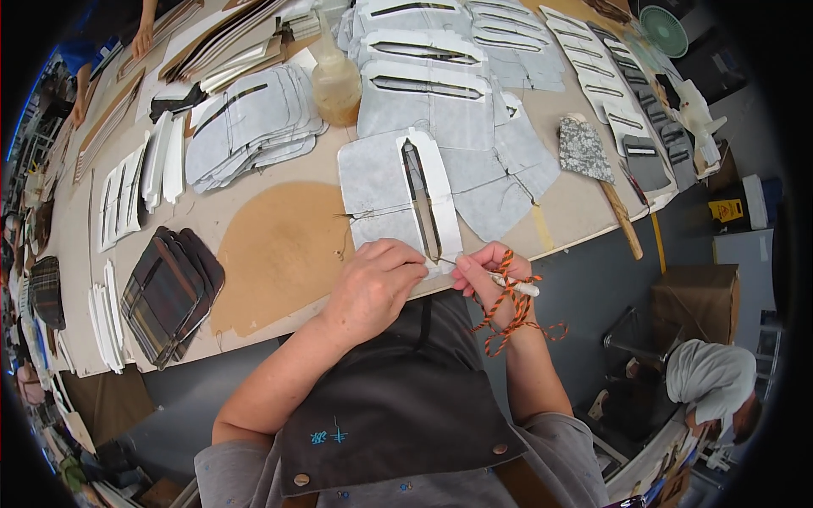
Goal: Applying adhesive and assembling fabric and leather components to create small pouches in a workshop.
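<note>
A grey fabric piece (377, 182) with a white slotted facing (442, 199) lies at the near edge of the worktable (279, 245). My left hand (373, 284) presses down on its near edge, fingers curled. My right hand (495, 271) grips a thin white-handled tool (512, 285), its tip at the bottom of the slot. An orange and black cord (508, 317) hangs around my right wrist.
Stacks of similar grey slotted pieces (428, 80) fill the table behind. A glue bottle (335, 80), a wide brush (593, 161), plaid pieces (169, 292) and white strips (127, 199) lie around. Another person's hands (140, 38) work far left; someone crouches lower right (711, 381).
</note>
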Tool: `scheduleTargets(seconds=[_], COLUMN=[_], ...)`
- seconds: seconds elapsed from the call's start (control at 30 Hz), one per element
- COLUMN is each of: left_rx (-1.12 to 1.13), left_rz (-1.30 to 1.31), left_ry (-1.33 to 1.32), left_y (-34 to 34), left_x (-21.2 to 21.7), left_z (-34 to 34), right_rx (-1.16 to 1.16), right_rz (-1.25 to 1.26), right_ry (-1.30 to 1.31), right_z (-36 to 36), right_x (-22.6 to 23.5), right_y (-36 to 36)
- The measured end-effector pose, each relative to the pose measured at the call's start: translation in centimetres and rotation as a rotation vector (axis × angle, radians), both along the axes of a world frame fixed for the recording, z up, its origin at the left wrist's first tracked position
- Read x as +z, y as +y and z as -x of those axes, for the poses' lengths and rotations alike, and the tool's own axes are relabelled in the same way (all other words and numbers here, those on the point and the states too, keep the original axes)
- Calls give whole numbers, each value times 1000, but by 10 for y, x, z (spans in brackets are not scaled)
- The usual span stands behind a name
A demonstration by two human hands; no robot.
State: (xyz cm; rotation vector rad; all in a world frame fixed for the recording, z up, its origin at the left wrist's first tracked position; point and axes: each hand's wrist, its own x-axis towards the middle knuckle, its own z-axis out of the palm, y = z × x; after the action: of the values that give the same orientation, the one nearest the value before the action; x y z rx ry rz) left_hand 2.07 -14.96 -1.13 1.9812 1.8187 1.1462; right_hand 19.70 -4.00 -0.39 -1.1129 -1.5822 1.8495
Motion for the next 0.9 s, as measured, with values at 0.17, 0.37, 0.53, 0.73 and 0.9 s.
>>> scheduleTargets(seconds=[0.17,0.37,0.53,0.73,0.9], left_rx=[24,30,51,49,57], left_rz=[-21,13,-5,29,42], left_ry=[13,59,62,22,18], left_y=[3,4,4,4,4], left_x=[-1,1,-4,0,0], left_z=[-2,-3,-4,-3,-4], right_rx=[4,58,-28,-54,69], right_rz=[-194,-733,-554,-538,-654], right_ry=[73,57,111,60,78], right_z=[-3,-3,-9,-5,-9], right_x=[-17,-17,-28,-25,-23], right_y=[-9,-23,-26,-29,-29])
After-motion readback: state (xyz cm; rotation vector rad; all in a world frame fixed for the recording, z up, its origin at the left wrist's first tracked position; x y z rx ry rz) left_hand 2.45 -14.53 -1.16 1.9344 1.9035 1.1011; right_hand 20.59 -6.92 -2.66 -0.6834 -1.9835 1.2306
